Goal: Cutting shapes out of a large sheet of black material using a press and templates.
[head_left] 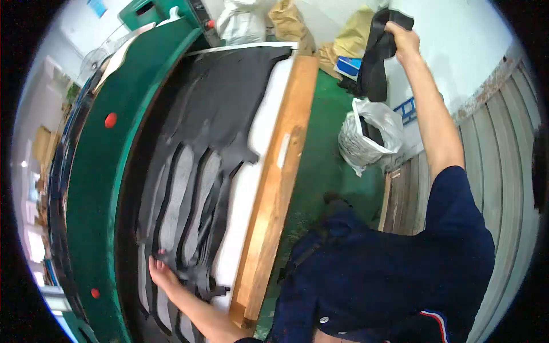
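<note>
My right hand (404, 43) is raised at the upper right, closed round a bundle of black sheet strips (374, 68) that hangs down above a bag. My left hand (162, 274) is low over the bench at the left, its fingers partly hidden by a black cut sheet (220, 91) and apparently pinching one of its strips. This sheet is whole at its far end. Nearer me it splits into long wavy strips, with grey surface showing through the gaps. Some strips are bunched and twisted near its right edge.
A green machine beam (94, 194) with red buttons runs along the left. The bench has a wooden edge (286, 166). A whitish plastic bag (372, 134) holding black pieces stands on the green floor, with sacks (291, 26) behind. A ribbed grey panel (492, 148) lies right.
</note>
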`<state>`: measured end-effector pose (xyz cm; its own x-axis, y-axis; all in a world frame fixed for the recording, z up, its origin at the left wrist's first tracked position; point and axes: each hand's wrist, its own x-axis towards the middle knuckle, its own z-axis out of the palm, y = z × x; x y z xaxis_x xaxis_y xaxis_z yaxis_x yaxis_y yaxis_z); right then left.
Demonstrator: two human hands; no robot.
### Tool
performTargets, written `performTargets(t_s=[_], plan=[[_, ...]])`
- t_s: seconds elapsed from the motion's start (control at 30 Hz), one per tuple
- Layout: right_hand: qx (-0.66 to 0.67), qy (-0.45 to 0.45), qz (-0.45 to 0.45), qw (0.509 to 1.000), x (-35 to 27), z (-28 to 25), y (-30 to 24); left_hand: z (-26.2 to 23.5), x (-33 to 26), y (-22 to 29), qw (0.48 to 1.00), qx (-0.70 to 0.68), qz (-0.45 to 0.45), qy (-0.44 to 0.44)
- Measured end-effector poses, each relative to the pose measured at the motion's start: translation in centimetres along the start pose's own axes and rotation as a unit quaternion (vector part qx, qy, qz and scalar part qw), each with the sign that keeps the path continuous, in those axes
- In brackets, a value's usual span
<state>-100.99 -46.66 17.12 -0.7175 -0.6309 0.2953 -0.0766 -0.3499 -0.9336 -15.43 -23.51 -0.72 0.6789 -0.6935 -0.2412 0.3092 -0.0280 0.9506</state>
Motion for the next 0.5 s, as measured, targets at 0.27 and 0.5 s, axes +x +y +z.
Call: performTargets(t_s=[0.27,0.5], plan=[[-0.118,0.184,0.105,0.97,1.8,-19.3,22.6,2.1,-0.7,2.2,0.946,0.204,0.007,0.251],[-0.368,0.227,0.202,0.879,0.5,-21.2,32.1,10.5,-8.2,8.1,0.799,0.486,-0.009,0.354]])
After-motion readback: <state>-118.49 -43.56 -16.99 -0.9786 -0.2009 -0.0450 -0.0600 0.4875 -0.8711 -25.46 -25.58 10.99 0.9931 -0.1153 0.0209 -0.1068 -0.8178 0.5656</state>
